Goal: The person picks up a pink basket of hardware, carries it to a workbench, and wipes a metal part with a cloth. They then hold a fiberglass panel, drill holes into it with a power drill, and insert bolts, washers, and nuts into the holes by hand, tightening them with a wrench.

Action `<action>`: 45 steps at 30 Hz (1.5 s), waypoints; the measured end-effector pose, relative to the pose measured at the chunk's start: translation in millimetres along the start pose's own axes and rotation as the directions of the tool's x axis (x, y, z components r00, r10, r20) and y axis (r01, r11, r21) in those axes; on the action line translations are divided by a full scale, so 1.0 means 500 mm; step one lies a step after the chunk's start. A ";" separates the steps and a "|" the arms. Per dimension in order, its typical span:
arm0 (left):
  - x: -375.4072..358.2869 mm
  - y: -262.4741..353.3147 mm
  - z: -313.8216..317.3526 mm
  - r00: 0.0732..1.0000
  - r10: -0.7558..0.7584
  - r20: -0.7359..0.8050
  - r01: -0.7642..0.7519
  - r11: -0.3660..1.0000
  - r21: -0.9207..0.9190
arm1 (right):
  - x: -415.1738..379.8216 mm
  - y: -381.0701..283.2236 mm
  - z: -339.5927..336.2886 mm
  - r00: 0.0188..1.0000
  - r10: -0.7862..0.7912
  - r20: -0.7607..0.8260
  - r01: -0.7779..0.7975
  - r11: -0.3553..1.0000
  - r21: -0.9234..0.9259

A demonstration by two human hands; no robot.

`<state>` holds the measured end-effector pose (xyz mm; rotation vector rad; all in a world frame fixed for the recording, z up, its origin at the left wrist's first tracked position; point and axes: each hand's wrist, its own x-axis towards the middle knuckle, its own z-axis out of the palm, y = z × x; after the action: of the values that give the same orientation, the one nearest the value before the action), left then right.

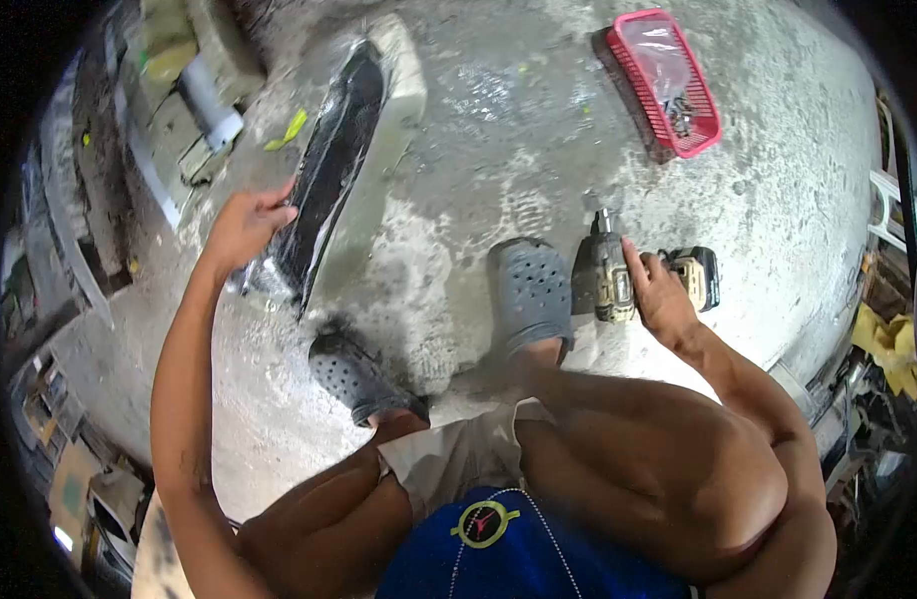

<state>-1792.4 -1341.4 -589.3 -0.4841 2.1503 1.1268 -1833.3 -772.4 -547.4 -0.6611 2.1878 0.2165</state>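
Observation:
A long black panel in clear plastic wrap [336, 155] slants across the floor at the upper left, its far end beside a pale block. My left hand [247, 232] pinches the panel's left edge near its lower end. A cordless drill [613, 272] lies on its side on the floor, right of my right shoe, its chuck pointing away from me. Around the drill's body and handle, my right hand [663, 297] is closed, with the battery [700, 278] showing beyond the fingers.
A pink basket [713, 125] holding a plastic bag and small metal parts stands at the upper right. Grey clogs [534, 290] are on my feet. Blocks [174, 125] and boards line the left side; yellow cloth [886, 349] and clutter lie at the right.

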 end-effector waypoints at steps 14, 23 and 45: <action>0.004 -0.017 0.003 0.997 -0.073 -0.021 0.069 0.987 -0.146 | 0.282 -0.216 -0.191 0.915 -0.209 -0.346 0.404 0.468 0.786; 0.002 -0.027 0.027 0.972 -0.101 -0.213 0.081 0.992 -0.101 | 0.412 -0.361 -0.278 0.927 -0.342 -0.155 0.171 0.015 0.985; -0.152 0.265 0.245 0.713 0.084 -0.696 -0.349 0.903 -0.249 | 0.365 -0.398 -0.299 0.951 -0.159 -0.266 0.238 -0.179 0.955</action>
<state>-1768.9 -1163.9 -509.7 -0.9455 2.6731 1.7084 -1924.0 -1066.0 -575.7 0.0092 1.4606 -1.6535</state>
